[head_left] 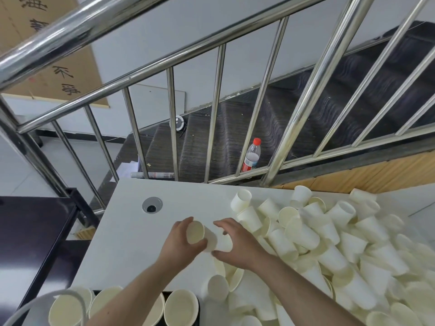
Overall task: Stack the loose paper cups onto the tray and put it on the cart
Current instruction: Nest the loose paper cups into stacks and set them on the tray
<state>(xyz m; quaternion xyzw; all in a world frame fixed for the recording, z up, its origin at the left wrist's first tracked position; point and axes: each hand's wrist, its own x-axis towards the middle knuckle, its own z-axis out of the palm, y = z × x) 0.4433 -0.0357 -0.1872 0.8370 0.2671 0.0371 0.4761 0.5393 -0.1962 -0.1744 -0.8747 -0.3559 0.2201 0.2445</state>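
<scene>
Head view looks down on a white rectangular table [141,231] standing against a polished steel stair railing [219,109]. Over the middle of the table both hands meet on a short nested stack of cream paper cups [202,236], held on its side with the open mouth turned toward the left. Left hand [179,241] curls its fingers round the mouth end of the stack, thumb over the top of the rim. Right hand [237,241] wraps the base end, fingers above and thumb below, so the stack is gripped from both ends.

Just right of the hands a big loose heap of cream paper cups [341,250] covers the right part of the table, lying tilted and on their sides. At the bottom edge a dark tray [199,309] holds upright cream cups [181,307] with mouths up. A round grey cable hole [152,205] sits in the table beyond the hands. A dark flat cart surface [30,231] lies left of the table. Behind the railing, a clear plastic bottle with a red cap [252,155] stands on the dark stairs [235,137].
</scene>
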